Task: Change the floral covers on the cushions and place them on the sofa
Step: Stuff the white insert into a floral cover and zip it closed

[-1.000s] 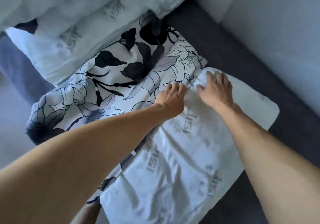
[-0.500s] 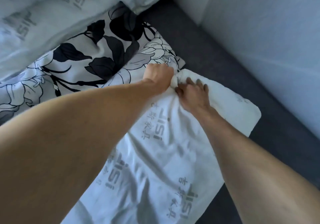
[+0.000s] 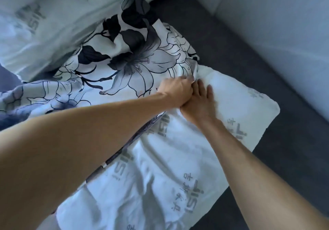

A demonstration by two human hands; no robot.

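Sofa [image 3: 249,55], dark grey seat, carries everything; pale backrest runs along 1 to 3 o'clock. Largest item on it: bare white cushion [image 3: 160,176] with grey printed lettering, lying flat from centre out to 5 o'clock, its far corner at 3 o'clock. Looks light, soft, wrinkled; it will fold and sag if lifted by one corner, so best taken by two corners or along an edge. Second white cushion [image 3: 44,25] with the same print is piled at 10 to 11 o'clock, part out of view. Floral cover [image 3: 135,57], black and grey lilies on white, sits between them from 9 to 12 o'clock, its open edge touching the near cushion's top corner. Thin limp fabric, no stiffness, probably a bit slick; grip it at the hem of the opening, not mid-panel, or it just bunches. Left hand [image 3: 175,91] is curled, pinching the cover's edge at centre. Right hand [image 3: 199,103] lies just beside it, touching it, fingers fairly straight and pressing the cushion corner down. Hands together, knuckle to knuckle. Count: sofa 1, white cushions 2 visible, floral covers 1 visible, hands 2.
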